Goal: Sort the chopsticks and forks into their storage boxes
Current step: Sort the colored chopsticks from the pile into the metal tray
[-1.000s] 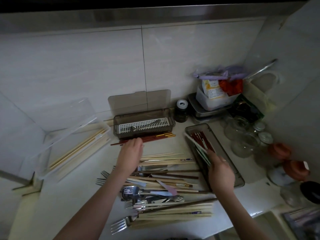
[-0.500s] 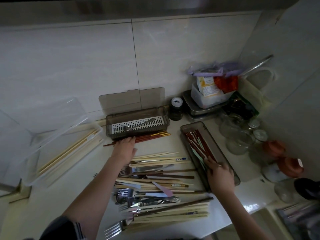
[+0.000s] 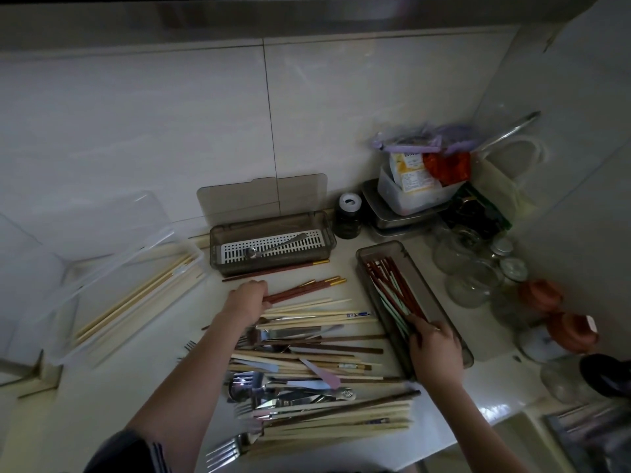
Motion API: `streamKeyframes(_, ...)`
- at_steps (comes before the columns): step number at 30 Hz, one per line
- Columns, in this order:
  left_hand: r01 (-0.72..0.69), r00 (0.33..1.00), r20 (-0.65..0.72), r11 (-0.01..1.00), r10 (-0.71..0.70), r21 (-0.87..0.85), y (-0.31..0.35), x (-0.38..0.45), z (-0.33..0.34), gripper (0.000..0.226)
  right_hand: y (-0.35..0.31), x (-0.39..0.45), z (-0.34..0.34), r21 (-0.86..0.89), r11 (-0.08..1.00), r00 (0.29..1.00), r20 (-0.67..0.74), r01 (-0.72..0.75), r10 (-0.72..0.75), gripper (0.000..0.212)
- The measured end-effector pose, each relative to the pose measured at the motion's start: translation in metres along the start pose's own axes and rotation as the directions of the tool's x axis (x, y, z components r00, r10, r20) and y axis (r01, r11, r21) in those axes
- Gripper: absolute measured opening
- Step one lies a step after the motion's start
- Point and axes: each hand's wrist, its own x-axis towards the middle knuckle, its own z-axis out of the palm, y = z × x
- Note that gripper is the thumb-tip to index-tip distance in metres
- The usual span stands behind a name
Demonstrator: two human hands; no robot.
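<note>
Forks [image 3: 227, 450] lie nearest, at the front edge of the pale bench [image 3: 85, 404], tines pointing left, beside a stack of pale chopsticks [image 3: 338, 426]. Behind them sits a mixed heap [image 3: 307, 363] of wooden chopsticks, spoons and more forks, all crossing one another.

Right hand [image 3: 435, 348] rests at the near end of the grey tray [image 3: 444, 310], its fingers curled over the ends of the red chopsticks [image 3: 392, 285] lying lengthwise inside it. Pale green sticks lie in the same tray; the exact grip is hidden by the knuckles.

Left hand [image 3: 247, 302] reaches over the heap, fingers closed round the near ends of a few dark brown chopsticks with gold tips [image 3: 307, 286]; the gold ends point right, lifted just off the bench or lying on it, cannot tell which.

Further left, a clear box [image 3: 68, 322] with its lid tipped back holds long pale chopsticks [image 3: 136, 295] laid diagonally.

Behind the left hand stands a smoky grey box [image 3: 327, 233], lid upright against the wall, with a white slotted insert and one metal spoon [image 3: 273, 245] on it. One brown gold-tipped chopstick [image 3: 276, 269] lies along its front.

Far right corner: dark jar [image 3: 348, 216], stacked food containers [image 3: 406, 199], glass jars [image 3: 474, 271].
</note>
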Motion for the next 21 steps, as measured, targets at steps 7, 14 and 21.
streamKeyframes(7,-0.108,0.955,-0.278,0.994,0.107,0.011,0.003,-0.019,0.011,0.02,0.001,-0.003,-0.001,0.074,0.996,0.998,-0.042,0.056,-0.053,0.038)
streamKeyframes(14,-0.31,0.81,-0.506,0.949,0.296,0.058,0.026,-0.038,0.016,0.023,-0.007,-0.009,-0.008,0.126,0.935,0.922,-0.255,0.332,-0.292,0.044)
streamKeyframes(21,-0.376,0.709,-0.633,0.926,0.311,0.034,0.037,-0.051,0.009,0.016,-0.061,-0.008,-0.01,0.146,0.804,0.789,-0.358,0.576,-0.5,0.045)
